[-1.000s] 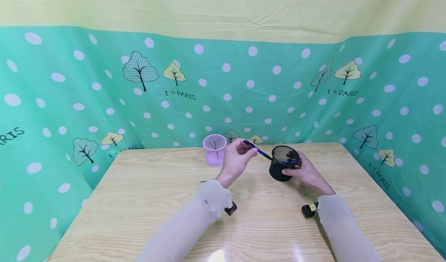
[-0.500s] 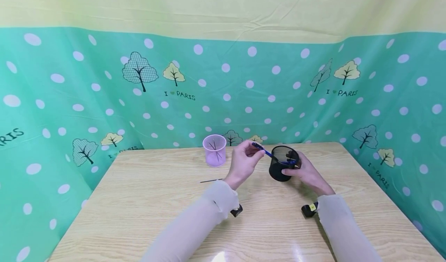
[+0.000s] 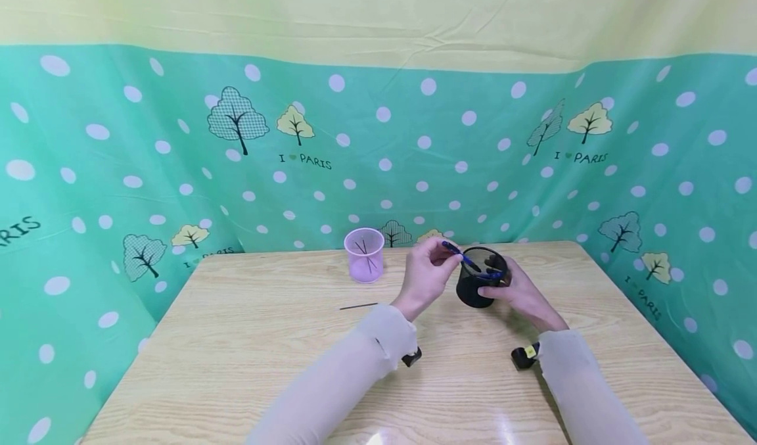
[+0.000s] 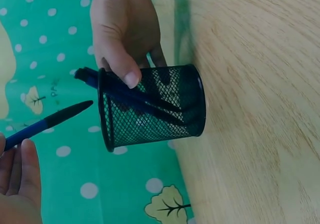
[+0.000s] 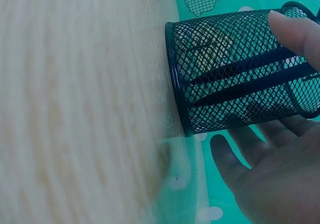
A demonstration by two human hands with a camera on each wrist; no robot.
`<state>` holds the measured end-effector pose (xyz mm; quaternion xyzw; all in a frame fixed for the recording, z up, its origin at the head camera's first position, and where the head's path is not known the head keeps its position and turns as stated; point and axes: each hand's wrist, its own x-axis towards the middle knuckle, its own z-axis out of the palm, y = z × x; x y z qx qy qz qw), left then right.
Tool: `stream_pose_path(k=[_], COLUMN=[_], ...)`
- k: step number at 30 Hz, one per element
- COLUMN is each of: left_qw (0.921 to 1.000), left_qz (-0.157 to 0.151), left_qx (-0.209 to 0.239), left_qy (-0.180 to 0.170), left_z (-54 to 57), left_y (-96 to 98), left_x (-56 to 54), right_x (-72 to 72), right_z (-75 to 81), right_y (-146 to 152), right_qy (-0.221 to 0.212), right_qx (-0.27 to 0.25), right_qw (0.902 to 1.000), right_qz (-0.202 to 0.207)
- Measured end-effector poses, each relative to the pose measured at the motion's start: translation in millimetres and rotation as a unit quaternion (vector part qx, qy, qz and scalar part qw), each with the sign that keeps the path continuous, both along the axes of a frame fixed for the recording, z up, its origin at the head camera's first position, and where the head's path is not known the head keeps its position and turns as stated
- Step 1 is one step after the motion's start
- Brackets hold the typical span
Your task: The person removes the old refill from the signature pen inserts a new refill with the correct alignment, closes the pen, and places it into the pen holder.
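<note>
My left hand (image 3: 427, 275) pinches a blue pen (image 4: 37, 127) with a dark grip; in the left wrist view the pen's tip is just short of the rim of a black mesh pen holder (image 4: 155, 109). The right hand (image 3: 520, 294) grips that holder round its side, thumb on the near face and fingers behind, partly hidden. Through the mesh in the right wrist view, two dark pens (image 5: 240, 84) lean inside. Blue ends of pens (image 3: 492, 275) show at the holder's mouth in the head view.
A pink mesh pen holder (image 3: 365, 264) with thin dark sticks inside stands at the table's back. One thin black stick (image 3: 358, 306) lies on the wooden table (image 3: 266, 353), left of my left wrist. A polka-dot curtain (image 3: 319, 169) hangs behind the table.
My left hand has moved right with the blue pen, bringing it over the black holder's mouth in the head view. The thin stick on the table has come into full view. The right hand keeps its place.
</note>
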<state>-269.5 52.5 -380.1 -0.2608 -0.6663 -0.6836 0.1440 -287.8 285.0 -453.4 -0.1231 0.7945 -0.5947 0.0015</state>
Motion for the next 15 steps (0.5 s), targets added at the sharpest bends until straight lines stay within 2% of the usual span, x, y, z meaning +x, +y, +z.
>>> stream_pose_path(k=[5, 10, 15], left_qw=[0.9993, 0.9961, 0.9871], left_qz=[0.004, 0.015, 0.033], left_qx=[-0.025, -0.068, -0.123], left_qy=[0.028, 0.053, 0.097], left_z=[-0.5, -1.6, -4.1], left_y=[3.7, 6.3, 9.6], left_x=[-0.9, -2.2, -4.7], right_x=[0.0, 0.7, 0.9], right_z=[0.0, -0.5, 0.3], right_y=[-0.2, -1.0, -1.0], right_qy=[0.002, 0.007, 0.013], right_qx=[0.004, 0.011, 0.016], right_qw=[1.0, 0.9999, 0.9997], right_qz=[-0.004, -0.009, -0.01])
